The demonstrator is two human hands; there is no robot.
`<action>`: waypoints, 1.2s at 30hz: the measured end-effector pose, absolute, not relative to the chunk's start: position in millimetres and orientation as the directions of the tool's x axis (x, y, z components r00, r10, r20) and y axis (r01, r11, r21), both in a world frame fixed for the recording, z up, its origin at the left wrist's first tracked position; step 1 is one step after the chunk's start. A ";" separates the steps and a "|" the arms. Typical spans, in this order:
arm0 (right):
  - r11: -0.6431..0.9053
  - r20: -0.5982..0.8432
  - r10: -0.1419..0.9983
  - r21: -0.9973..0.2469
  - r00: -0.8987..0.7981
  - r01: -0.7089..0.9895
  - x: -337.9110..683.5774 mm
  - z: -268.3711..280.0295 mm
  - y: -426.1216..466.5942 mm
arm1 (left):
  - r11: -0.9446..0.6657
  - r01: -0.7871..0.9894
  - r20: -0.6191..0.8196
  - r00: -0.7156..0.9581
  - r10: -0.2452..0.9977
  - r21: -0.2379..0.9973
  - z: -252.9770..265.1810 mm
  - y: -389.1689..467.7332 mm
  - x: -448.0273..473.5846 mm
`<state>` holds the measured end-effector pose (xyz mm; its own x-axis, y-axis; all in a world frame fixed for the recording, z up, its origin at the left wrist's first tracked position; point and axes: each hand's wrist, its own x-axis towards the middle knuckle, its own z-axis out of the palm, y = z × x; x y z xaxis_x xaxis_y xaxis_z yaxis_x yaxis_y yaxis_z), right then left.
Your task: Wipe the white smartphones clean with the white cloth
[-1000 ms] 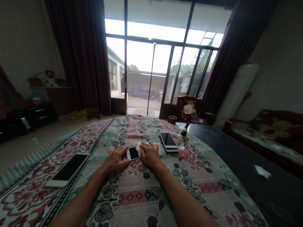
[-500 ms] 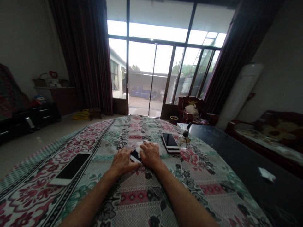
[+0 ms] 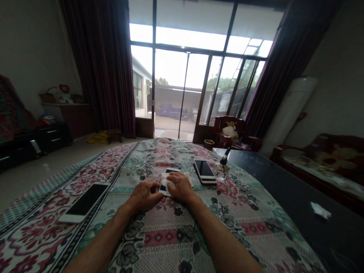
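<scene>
A white-framed, dark-screened phone point(image 3: 172, 171) lies in from the far edge of the tabletop point(image 3: 167, 220), half-curled left hand point(image 3: 145, 194) beside it, hold unclear, right hand point(image 3: 180, 186) clasping white tissue point(image 3: 164, 178) against its screen.

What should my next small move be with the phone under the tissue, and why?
Probably slide the tissue toward the far end of the phone: your right hand holds it over the middle, that end lies uncovered, and your left hand is at the near edge.
</scene>
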<state>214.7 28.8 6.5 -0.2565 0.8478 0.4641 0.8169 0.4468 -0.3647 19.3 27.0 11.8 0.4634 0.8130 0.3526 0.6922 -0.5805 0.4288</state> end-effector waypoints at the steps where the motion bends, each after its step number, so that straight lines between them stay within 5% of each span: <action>1: 0.467 0.472 0.839 -0.373 -0.269 0.802 214.8 5.0 29.7 | -0.590 0.680 0.361 0.468 0.806 0.435 11.5 26.7 19.4; 17: 0.447 0.457 0.853 -0.387 -0.253 0.807 207.3 10.4 16.8 | -0.670 0.586 0.479 0.473 0.740 0.456 5.1 22.2 18.9; 28: 0.372 0.406 0.870 -0.171 -0.279 0.912 196.4 20.9 43.3 | -0.689 0.565 0.483 0.494 0.723 0.454 -1.1 26.8 16.8; 36: 0.301 0.360 0.908 -0.198 -0.216 0.933 208.9 19.5 83.2 | -0.695 0.577 0.496 0.493 0.715 0.430 -3.5 27.1 17.7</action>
